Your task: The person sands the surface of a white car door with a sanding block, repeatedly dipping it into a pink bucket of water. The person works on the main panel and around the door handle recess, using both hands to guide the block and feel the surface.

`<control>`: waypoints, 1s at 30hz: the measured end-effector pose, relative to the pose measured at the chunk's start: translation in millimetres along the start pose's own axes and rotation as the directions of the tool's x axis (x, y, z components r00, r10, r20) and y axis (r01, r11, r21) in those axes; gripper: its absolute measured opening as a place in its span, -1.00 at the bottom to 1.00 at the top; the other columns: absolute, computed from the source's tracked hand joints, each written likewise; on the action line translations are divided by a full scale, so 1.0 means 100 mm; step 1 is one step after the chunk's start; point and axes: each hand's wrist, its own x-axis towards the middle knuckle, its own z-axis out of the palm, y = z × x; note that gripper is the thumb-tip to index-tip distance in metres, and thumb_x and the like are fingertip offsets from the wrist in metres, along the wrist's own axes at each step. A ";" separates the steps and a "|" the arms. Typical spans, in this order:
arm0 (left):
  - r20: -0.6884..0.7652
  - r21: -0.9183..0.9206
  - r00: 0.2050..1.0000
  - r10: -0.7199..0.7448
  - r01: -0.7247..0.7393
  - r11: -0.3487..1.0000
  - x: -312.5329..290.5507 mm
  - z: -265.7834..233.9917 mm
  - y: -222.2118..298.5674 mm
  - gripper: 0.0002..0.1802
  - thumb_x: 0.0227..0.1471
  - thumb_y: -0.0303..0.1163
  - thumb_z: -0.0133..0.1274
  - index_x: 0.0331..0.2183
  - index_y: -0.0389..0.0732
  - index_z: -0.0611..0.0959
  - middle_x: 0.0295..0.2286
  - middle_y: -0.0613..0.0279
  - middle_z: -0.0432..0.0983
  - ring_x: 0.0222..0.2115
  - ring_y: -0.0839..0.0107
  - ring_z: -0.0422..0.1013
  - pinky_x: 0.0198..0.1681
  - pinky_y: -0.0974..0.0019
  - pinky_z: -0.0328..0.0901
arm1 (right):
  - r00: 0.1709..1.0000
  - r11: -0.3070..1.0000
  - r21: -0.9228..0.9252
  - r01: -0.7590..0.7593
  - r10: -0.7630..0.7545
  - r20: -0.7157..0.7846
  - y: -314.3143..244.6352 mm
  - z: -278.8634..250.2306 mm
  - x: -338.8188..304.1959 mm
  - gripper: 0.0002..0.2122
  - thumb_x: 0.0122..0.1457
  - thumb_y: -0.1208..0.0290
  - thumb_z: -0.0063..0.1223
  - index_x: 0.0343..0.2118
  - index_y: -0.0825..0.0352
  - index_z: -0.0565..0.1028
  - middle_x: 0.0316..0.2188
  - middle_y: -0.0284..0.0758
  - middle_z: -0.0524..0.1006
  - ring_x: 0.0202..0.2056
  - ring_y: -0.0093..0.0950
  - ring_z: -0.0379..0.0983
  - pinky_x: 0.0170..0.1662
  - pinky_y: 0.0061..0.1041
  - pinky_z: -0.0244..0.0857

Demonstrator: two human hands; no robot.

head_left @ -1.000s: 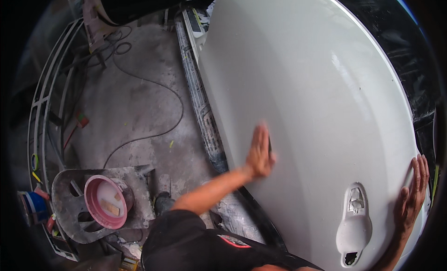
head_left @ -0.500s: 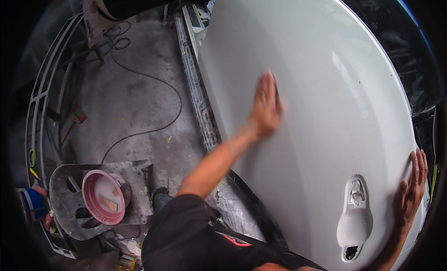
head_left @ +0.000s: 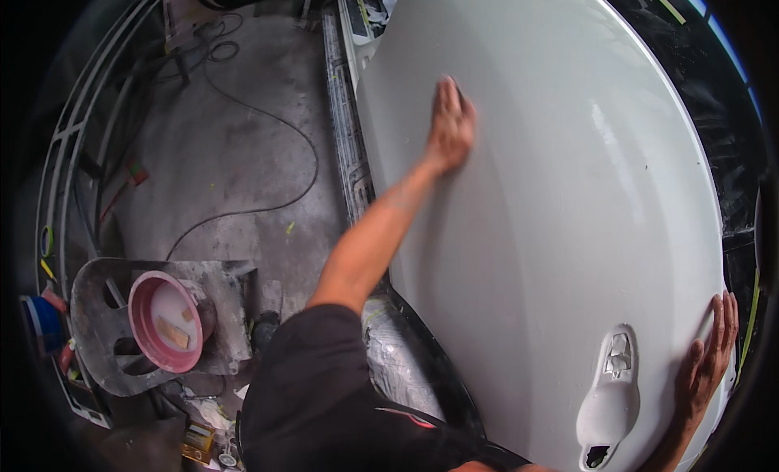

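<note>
A large pale grey-white car door panel (head_left: 552,228) fills the middle and right. My left hand (head_left: 451,131) lies against its upper left part, fingers together and pointing away from me. A thin dark edge shows beside those fingers, so something is pressed under them, but its kind is hidden. At the panel's right edge rests my right hand (head_left: 707,362), flat with fingers stretched out and nothing in it. Close by on the panel is a handle recess (head_left: 607,407) with two openings, the lower one dark.
On the left, a pink-rimmed bucket (head_left: 138,342) of cloudy liquid, with a tan block (head_left: 173,334) inside, stands on a stained stool (head_left: 93,310). A dark hose (head_left: 312,168) curls over the concrete floor. Metal racking (head_left: 61,135) runs along the far left.
My left hand has slid farther away along the panel and a little to the left. The right hand stays at the right edge. The whole view has shifted slightly.
</note>
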 end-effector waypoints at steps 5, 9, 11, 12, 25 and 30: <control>-0.023 0.003 0.997 -0.073 0.073 0.997 -0.79 0.19 0.13 -0.27 0.26 -0.14 -0.35 0.26 -0.42 -0.11 0.27 -0.26 -0.25 0.30 -0.11 -0.27 0.34 -0.03 -0.27 | 0.999 0.999 -0.033 0.013 -0.012 0.030 -0.01 0.10 -0.01 -0.41 0.31 -0.06 -0.42 0.22 0.30 0.24 0.23 -0.08 0.20 0.28 -0.13 0.05 0.28 -0.12 -0.06; 0.199 -0.061 0.965 0.169 -0.160 0.985 -2.81 0.09 0.76 -0.19 0.21 -0.09 -0.30 0.28 -0.35 -0.16 0.29 -0.18 -0.27 0.32 -0.02 -0.30 0.33 -0.07 -0.35 | 0.999 0.999 -0.028 -0.020 0.021 0.044 0.05 0.12 -0.05 -0.40 0.30 -0.08 -0.44 0.21 0.29 0.25 0.22 -0.06 0.21 0.27 -0.08 0.06 0.27 -0.02 -0.07; 0.295 -0.073 0.904 0.311 -0.303 0.950 -2.39 0.11 0.40 -0.18 0.21 -0.08 -0.30 0.28 -0.36 -0.17 0.29 -0.19 -0.29 0.32 -0.01 -0.32 0.33 -0.06 -0.36 | 0.997 0.997 -0.068 -0.042 0.047 0.069 0.05 -0.02 -0.08 -0.39 0.29 -0.10 -0.46 0.21 0.26 0.26 0.21 -0.05 0.21 0.26 -0.06 0.07 0.27 0.03 -0.07; 0.276 -0.001 0.908 0.317 -0.329 0.944 -1.98 0.07 0.05 -0.19 0.23 -0.09 -0.33 0.27 -0.40 -0.18 0.28 -0.22 -0.31 0.32 -0.02 -0.33 0.34 -0.03 -0.38 | 0.999 0.999 -0.038 -0.036 0.037 0.038 0.05 0.08 -0.04 -0.39 0.29 -0.10 -0.46 0.21 0.26 0.25 0.21 -0.05 0.21 0.26 -0.06 0.07 0.27 0.02 -0.07; 0.217 -0.103 0.936 -0.276 0.304 0.947 -2.57 0.22 0.47 -0.27 0.23 -0.21 -0.43 0.25 -0.46 -0.20 0.27 -0.29 -0.35 0.31 -0.11 -0.40 0.35 0.02 -0.44 | 0.998 0.995 -0.101 0.001 0.006 0.061 0.04 -0.06 -0.07 -0.42 0.31 -0.04 -0.43 0.22 0.30 0.24 0.23 -0.08 0.20 0.28 -0.14 0.04 0.28 -0.12 -0.06; 0.065 -0.115 0.840 -0.538 0.542 0.832 -0.75 -0.19 -1.12 -0.23 0.29 -0.01 -0.53 0.25 -0.44 -0.15 0.28 -0.22 -0.34 0.32 0.00 -0.37 0.36 0.12 -0.38 | 0.999 1.000 -0.019 0.020 -0.020 -0.027 -0.06 0.12 0.07 -0.41 0.31 -0.06 -0.42 0.22 0.29 0.24 0.23 -0.07 0.19 0.28 -0.13 0.04 0.28 -0.11 -0.05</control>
